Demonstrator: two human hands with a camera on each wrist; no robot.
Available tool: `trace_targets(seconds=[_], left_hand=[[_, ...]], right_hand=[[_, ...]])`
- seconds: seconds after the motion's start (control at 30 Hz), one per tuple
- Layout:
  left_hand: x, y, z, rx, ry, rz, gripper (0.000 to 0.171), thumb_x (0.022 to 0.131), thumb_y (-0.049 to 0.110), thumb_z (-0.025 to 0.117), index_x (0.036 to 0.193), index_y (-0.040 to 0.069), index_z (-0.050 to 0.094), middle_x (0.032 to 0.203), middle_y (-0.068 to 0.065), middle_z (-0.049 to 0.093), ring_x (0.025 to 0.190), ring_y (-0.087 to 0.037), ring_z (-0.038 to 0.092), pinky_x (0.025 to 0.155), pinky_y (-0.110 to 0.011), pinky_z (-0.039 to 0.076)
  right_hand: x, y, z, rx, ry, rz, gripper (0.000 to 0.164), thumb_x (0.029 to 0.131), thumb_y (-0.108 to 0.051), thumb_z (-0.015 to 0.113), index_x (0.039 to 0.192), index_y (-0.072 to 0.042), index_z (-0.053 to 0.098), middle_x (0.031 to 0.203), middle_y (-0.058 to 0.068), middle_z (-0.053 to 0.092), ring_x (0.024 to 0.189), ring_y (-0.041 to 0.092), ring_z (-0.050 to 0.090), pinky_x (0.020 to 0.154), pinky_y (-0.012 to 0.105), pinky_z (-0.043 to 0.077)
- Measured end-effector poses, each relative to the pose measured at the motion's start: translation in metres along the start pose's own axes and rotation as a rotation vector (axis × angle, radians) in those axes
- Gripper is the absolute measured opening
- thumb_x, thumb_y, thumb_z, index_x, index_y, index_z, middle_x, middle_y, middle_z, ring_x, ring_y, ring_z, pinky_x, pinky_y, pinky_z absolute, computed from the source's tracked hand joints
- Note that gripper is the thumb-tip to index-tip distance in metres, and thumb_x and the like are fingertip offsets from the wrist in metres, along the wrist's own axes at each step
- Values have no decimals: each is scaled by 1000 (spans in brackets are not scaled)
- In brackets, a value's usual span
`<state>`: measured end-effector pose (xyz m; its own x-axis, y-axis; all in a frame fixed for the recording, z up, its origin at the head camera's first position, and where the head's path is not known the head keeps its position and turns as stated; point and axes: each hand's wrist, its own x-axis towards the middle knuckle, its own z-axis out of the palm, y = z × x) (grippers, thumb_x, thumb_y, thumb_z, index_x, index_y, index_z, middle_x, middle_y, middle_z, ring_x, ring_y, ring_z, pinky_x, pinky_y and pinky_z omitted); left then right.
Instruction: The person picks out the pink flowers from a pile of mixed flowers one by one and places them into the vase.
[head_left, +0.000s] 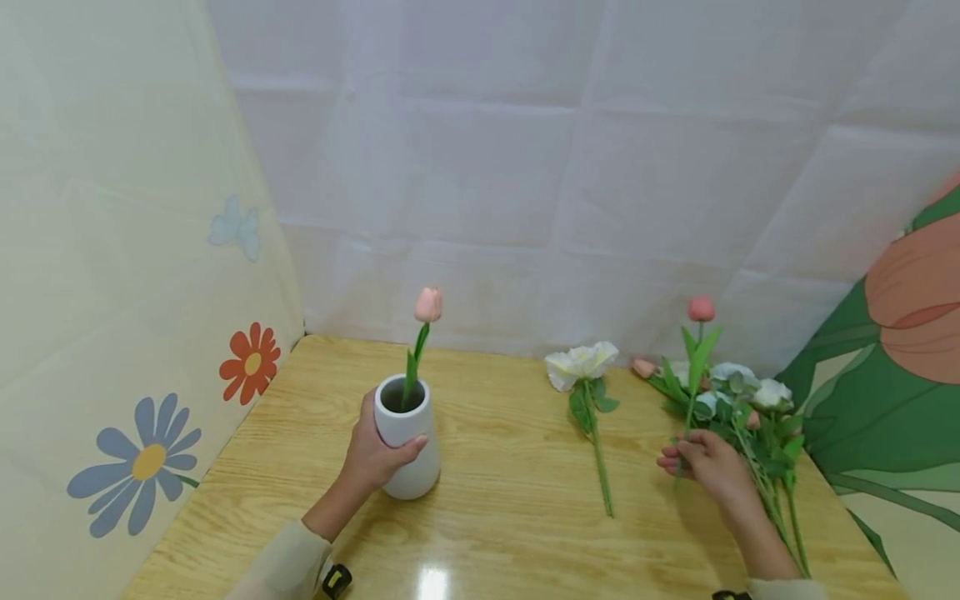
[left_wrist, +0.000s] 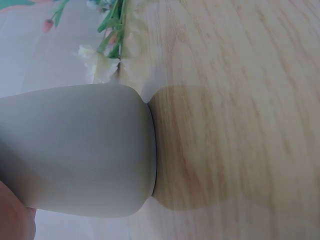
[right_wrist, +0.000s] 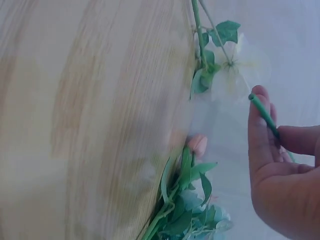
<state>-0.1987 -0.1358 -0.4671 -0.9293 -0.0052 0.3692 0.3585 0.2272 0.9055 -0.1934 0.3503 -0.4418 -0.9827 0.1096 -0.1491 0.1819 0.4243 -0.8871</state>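
Note:
My left hand (head_left: 378, 450) grips the white vase (head_left: 412, 467) round its side, thumb across the front. The vase stands upright on the wooden table, and its base shows in the left wrist view. A light pink tulip (head_left: 428, 306) rises from the vase mouth. On the right, my right hand (head_left: 712, 471) pinches the green stem of a darker pink tulip (head_left: 701, 309) between thumb and fingers, bloom up. The cut stem end (right_wrist: 252, 97) pokes out past the fingers in the right wrist view. Between the hands lies a white flower (head_left: 582, 365) with a long stem.
A pile of flowers (head_left: 772, 396), white, pale blue and pink with green leaves, lies at the table's right side beside my right hand. Behind the table (head_left: 510, 492) hangs a creased white cloth (head_left: 480, 167). Flower-printed cloths (head_left: 150, 292) flank it on both sides.

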Motion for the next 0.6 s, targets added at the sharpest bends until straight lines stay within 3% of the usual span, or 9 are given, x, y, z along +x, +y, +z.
trace_targets(seconds=[0.6], left_hand=[[0,0,0,19,5,8,88,75,11,87,145,4,35,127,-16,60,106,-30,61,88,-47,52]], right_hand=[[-5,-7,25,77,37,-82,29,107,-6,45,127,14,37,101,17,72,81,4,71,79,28,59]])
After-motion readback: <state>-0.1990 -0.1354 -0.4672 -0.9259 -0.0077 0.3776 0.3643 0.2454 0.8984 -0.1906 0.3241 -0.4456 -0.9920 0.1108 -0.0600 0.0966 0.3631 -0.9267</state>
